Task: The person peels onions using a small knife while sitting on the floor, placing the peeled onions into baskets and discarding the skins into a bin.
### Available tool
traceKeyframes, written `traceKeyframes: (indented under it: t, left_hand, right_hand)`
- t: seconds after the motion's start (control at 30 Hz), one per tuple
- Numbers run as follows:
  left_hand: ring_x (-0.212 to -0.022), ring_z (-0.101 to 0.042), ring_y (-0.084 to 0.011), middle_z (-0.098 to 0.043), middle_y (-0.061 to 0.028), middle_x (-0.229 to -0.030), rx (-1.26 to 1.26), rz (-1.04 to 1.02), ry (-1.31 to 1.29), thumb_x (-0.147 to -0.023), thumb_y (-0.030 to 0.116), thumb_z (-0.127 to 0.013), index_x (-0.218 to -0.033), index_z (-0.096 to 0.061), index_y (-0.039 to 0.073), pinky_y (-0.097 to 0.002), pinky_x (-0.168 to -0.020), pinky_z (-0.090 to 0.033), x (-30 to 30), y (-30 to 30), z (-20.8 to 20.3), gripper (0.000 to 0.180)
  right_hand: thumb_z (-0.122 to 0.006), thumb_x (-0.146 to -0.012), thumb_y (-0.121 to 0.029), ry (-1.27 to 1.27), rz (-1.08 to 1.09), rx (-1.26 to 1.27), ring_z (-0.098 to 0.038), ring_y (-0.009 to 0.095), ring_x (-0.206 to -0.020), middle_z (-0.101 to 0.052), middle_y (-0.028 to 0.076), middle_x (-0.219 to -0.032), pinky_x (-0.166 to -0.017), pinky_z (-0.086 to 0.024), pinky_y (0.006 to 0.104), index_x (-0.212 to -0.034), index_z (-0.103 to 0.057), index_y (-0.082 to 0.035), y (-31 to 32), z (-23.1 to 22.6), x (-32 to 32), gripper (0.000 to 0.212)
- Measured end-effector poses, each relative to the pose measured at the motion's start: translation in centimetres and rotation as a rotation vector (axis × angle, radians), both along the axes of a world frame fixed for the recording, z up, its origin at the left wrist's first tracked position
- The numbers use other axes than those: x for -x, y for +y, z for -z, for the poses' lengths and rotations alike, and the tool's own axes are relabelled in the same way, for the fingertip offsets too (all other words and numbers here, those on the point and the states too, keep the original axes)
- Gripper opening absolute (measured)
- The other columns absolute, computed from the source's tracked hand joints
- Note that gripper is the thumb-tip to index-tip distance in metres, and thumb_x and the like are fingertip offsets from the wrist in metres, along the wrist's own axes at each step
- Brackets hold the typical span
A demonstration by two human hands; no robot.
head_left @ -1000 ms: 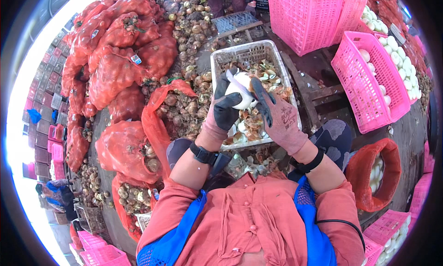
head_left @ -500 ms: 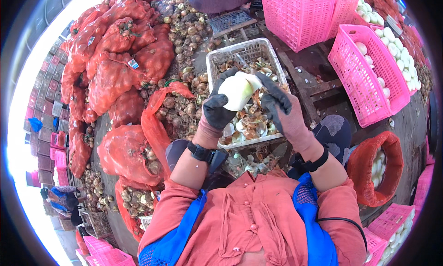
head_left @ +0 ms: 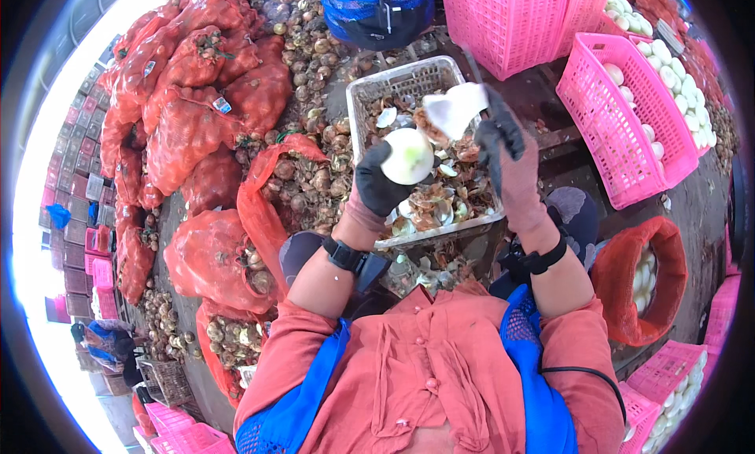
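My left hand (head_left: 376,185), in a dark glove, is closed round a peeled white onion (head_left: 409,156) with a greenish patch on top. Held up to its right is a broad white piece of onion skin (head_left: 460,110), brown along its left edge. My right hand (head_left: 503,139), gloved too, pinches that skin at its right end. Both hands are above a white crate (head_left: 363,108) that contains brown and white onion peelings (head_left: 432,198). The onion and the skin look apart from each other.
Unpeeled onions (head_left: 307,190) lie heaped left of the crate, beside filled red mesh sacks (head_left: 189,131). Pink crates (head_left: 609,131) with white onions stand at the right, above an open red sack (head_left: 657,320) of peeled onions. Someone's blue clothing (head_left: 373,9) shows beyond the crate.
My hands have moved apart. The skin has come away from the onion in my right hand, while the onion stays in my left. More of the blue clothing shows at the top.
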State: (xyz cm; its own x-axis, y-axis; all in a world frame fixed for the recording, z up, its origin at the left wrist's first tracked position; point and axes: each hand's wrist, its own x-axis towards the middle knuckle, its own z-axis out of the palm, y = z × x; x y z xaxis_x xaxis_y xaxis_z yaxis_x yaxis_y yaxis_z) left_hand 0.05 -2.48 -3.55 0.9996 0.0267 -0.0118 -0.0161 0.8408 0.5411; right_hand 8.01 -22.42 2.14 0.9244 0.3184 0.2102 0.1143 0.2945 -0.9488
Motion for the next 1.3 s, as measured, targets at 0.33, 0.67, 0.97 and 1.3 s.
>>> traceKeyframes:
  t: [0.33, 0.67, 0.97, 1.3]
  left_hand:
    - [-0.117, -0.057, -0.0427, -0.056, -0.0255, -0.131, 0.298, 0.064, -0.179, -0.091, 0.052, -0.059, -0.134, -0.051, 0.001, -0.0479, -0.089, -0.054, -0.1, 2.3, -0.4, 0.067]
    - [-0.118, -0.059, -0.0336, -0.06, -0.014, -0.128, 0.193, -0.19, -0.129, -0.089, 0.04, -0.066, -0.134, -0.05, 0.007, -0.0529, -0.105, -0.045, 0.2, 0.7, -1.0, 0.058]
    - [-0.11, -0.062, -0.036, -0.062, -0.0174, -0.125, 0.197, -0.195, -0.092, -0.086, 0.039, -0.066, -0.13, -0.053, 0.006, -0.051, -0.094, -0.052, 0.5, 0.5, -1.4, 0.057]
    - [-0.111, -0.062, -0.0362, -0.061, -0.0209, -0.124, 0.086, -0.224, -0.208, -0.085, 0.033, -0.066, -0.132, -0.05, 0.002, -0.0504, -0.103, -0.047, 1.3, 1.8, -3.5, 0.058]
  right_hand:
    - [-0.053, -0.091, 0.002, -0.303, -0.106, 0.486, -0.066, 0.019, -0.091, -0.068, 0.017, -0.108, -0.085, -0.051, 0.0323, -0.143, -0.046, -0.004, -0.5, 3.4, -0.4, 0.053]
    - [-0.055, -0.083, 0.004, -0.828, -0.093, 0.658, -0.067, 0.036, -0.094, -0.06, 0.026, -0.12, -0.079, -0.053, 0.0415, -0.151, -0.026, 0.0, 2.8, 2.8, 3.6, 0.074]
    - [-0.06, -0.083, -0.008, -0.839, -0.014, 0.975, -0.064, 0.038, -0.097, -0.062, 0.026, -0.113, -0.082, -0.052, 0.0439, -0.149, -0.03, -0.001, 3.4, 3.2, 3.1, 0.073]
    - [-0.064, -0.094, -0.028, 0.377, -0.376, 0.244, -0.063, 0.015, -0.058, -0.067, 0.008, -0.079, -0.05, -0.048, 0.0289, -0.131, -0.055, -0.003, 1.7, 5.3, -1.2, 0.046]
